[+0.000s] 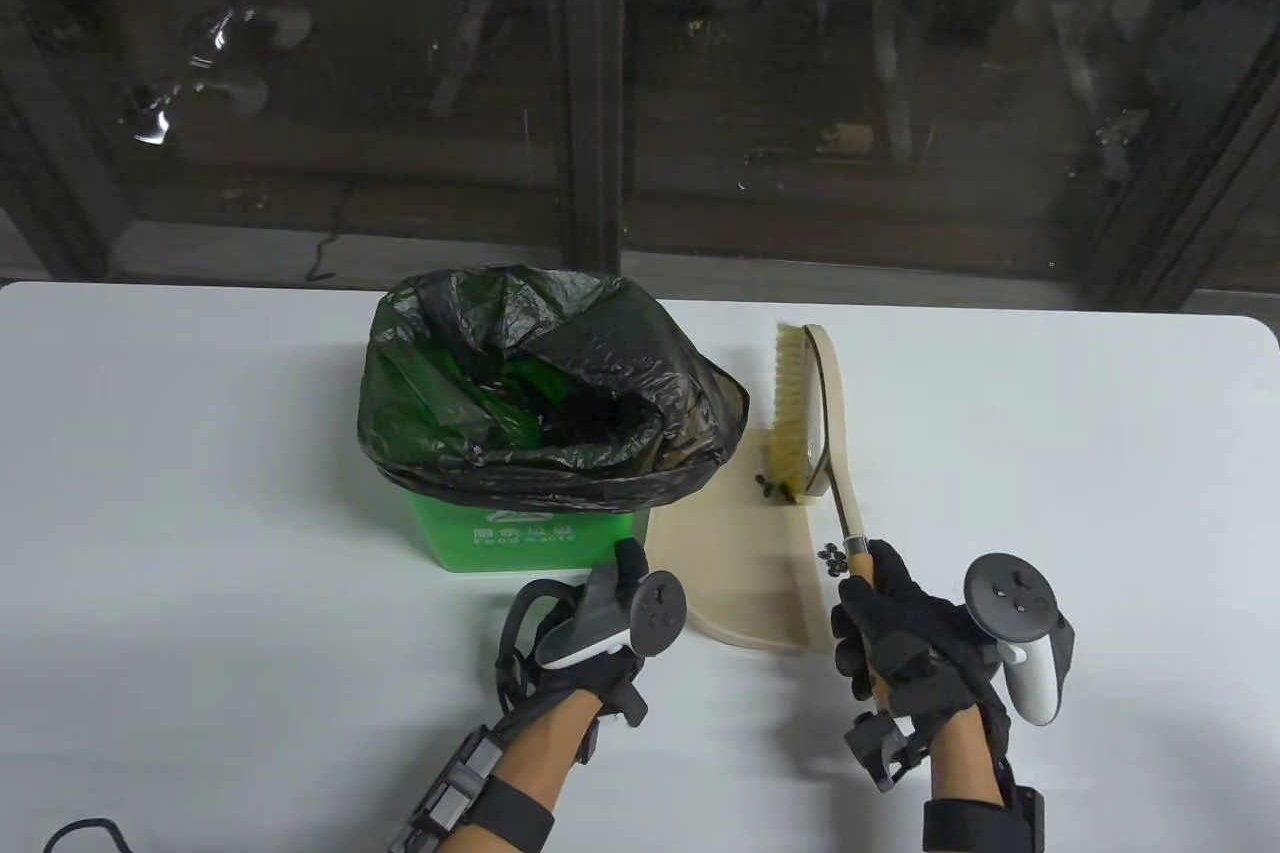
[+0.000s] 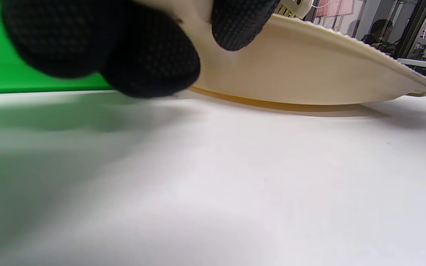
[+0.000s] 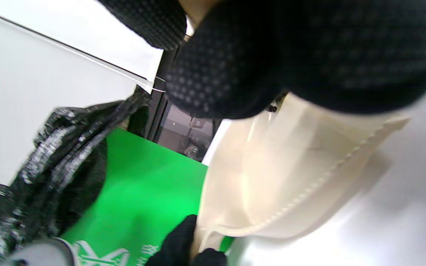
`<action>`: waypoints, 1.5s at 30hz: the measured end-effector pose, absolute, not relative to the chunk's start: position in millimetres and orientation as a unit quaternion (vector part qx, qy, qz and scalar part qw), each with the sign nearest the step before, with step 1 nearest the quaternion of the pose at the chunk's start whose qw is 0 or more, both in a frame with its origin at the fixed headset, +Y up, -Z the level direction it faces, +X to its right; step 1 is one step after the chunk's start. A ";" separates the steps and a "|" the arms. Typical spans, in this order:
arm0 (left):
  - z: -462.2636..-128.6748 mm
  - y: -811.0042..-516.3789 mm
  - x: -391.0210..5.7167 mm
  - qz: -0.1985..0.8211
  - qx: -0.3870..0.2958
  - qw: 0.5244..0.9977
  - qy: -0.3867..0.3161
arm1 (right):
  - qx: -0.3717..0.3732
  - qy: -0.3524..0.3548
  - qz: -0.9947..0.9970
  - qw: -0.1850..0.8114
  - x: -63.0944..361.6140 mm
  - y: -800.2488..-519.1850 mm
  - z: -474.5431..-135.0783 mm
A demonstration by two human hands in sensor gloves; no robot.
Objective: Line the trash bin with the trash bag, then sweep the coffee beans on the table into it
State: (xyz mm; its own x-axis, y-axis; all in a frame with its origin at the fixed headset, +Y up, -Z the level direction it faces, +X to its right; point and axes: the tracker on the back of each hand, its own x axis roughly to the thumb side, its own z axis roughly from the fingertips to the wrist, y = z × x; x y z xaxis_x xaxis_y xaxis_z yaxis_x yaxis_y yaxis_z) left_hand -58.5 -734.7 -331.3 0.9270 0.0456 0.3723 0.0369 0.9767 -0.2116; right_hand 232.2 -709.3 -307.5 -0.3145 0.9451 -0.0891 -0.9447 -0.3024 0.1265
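Observation:
A green bin lined with a black trash bag stands mid-table. Right beside it lies a beige dustpan. My left hand grips the pan's near left edge; in the left wrist view its fingers pinch the dustpan. My right hand holds the wooden handle of a brush, whose bristles rest on the pan's far end. A few coffee beans lie by the bristles, and a small cluster of beans sits at the pan's right rim near my right fingers.
The white table stretches to both sides of the bin. A dark window wall runs behind its far edge. The right wrist view shows the bin, the bag and the dustpan close below my fingers.

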 end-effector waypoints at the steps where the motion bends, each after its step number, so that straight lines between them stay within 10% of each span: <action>1: -331.3 -734.7 -58.6 0.003 -0.108 0.976 -0.191 | 0.004 0.078 0.799 0.596 232.7 -709.8 -307.5; 45: -318.1 -710.4 -71.6 0.079 -0.091 0.968 -0.222 | -0.113 -0.032 0.863 0.492 271.5 -710.0 -296.5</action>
State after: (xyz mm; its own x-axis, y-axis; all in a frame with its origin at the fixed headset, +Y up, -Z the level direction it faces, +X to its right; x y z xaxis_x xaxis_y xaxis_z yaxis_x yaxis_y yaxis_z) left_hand -71.6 -710.4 -318.1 0.8890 0.1939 0.4149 -0.1130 0.9708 -0.2115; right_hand 271.5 -710.0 -296.5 -0.4909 0.8556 -0.1640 -0.8411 -0.5145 -0.1665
